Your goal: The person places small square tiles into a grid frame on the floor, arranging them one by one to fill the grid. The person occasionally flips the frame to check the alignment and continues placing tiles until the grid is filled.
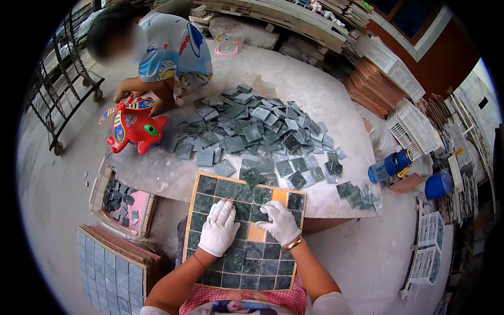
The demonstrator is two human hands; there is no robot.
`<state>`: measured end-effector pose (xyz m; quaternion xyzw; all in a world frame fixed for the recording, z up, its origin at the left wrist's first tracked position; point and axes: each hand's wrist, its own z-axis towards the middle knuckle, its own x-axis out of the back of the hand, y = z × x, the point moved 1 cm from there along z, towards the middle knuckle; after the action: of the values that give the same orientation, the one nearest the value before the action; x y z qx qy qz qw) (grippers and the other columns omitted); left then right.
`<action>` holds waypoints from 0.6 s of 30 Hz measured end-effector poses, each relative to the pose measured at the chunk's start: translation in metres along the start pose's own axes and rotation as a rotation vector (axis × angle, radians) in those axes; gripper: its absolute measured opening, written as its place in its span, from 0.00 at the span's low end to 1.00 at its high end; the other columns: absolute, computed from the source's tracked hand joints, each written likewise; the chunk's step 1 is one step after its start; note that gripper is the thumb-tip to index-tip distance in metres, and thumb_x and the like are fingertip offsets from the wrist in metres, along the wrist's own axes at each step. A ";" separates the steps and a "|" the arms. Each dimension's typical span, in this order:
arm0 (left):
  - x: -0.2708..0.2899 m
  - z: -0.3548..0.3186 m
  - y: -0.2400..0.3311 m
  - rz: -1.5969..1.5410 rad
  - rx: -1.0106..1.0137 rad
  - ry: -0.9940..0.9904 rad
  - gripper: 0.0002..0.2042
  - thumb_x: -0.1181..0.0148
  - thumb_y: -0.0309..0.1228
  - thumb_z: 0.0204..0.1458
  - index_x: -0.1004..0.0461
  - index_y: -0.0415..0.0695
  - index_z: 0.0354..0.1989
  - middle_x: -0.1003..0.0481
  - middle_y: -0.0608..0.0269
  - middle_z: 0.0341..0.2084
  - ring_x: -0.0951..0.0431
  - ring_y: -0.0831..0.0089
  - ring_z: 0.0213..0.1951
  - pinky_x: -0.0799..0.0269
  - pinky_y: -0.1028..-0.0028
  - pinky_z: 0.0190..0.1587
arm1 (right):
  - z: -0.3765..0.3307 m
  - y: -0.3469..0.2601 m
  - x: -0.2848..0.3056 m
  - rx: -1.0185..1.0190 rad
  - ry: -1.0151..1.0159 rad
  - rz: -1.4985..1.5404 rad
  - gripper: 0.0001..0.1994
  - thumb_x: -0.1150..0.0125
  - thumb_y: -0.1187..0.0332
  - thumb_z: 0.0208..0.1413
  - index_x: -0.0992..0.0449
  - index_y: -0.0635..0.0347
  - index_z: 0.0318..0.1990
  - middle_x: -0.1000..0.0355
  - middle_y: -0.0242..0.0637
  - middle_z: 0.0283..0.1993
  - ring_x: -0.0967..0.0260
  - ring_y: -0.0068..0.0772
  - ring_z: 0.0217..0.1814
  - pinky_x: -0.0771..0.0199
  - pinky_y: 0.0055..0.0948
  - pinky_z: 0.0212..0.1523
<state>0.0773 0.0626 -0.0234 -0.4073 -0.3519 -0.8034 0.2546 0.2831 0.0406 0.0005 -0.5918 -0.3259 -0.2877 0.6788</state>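
Hands first: our left hand [219, 229] lies flat and spread on the green tiles in the upper middle of the tray [192, 223]; our right hand [280, 221], also gloved in white, has its fingers curled down over a tile beside the bare orange gap [256, 232]. We cannot tell whether it pinches that tile or only pushes it.

Position: the tray rests tilted, its far edge on the near edge of the table [325, 105], its near edge toward our lap. Most squares are filled. One gap shows orange at the middle, another at the far right corner [280, 197].

Stock: the pile of loose tiles [257, 131] spreads over the middle of the table, just beyond the tray. A few strays [359, 195] lie near the right edge.

Judgement on technique: we would keep the left hand flat as a brace so that seated rows do not slide down the slope. The right hand should lower each tile square to its cell, then press it flush with its neighbours. Edges look rough, so we would check fit before pressing.

Hazard: a second person works at the far left corner beside a red toy [132, 126]; loose pieces could be knocked from that side.
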 end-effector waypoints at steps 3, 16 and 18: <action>0.006 0.001 0.003 -0.100 -0.110 -0.014 0.25 0.37 0.32 0.44 0.32 0.40 0.53 0.34 0.54 0.56 0.36 0.55 0.59 0.42 0.58 0.61 | 0.000 0.003 0.012 0.033 -0.088 0.031 0.17 0.30 0.66 0.40 0.24 0.59 0.40 0.31 0.40 0.45 0.29 0.40 0.44 0.28 0.33 0.44; 0.002 0.004 0.011 -0.170 -0.233 -0.167 0.21 0.41 0.37 0.49 0.28 0.44 0.52 0.34 0.57 0.57 0.36 0.59 0.60 0.44 0.58 0.63 | 0.137 0.003 0.022 -0.145 0.140 -0.219 0.21 0.35 0.56 0.48 0.27 0.55 0.48 0.30 0.43 0.47 0.29 0.47 0.47 0.29 0.39 0.46; 0.001 0.006 0.010 -0.197 -0.226 -0.176 0.21 0.41 0.37 0.49 0.28 0.44 0.52 0.33 0.56 0.57 0.36 0.58 0.60 0.43 0.58 0.63 | 0.168 0.005 0.014 -0.191 0.291 -0.269 0.25 0.35 0.55 0.48 0.31 0.54 0.52 0.34 0.40 0.54 0.30 0.47 0.50 0.29 0.41 0.48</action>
<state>0.0862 0.0607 -0.0169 -0.4659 -0.3184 -0.8200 0.0955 0.2787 0.2074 0.0233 -0.5567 -0.2721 -0.4876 0.6151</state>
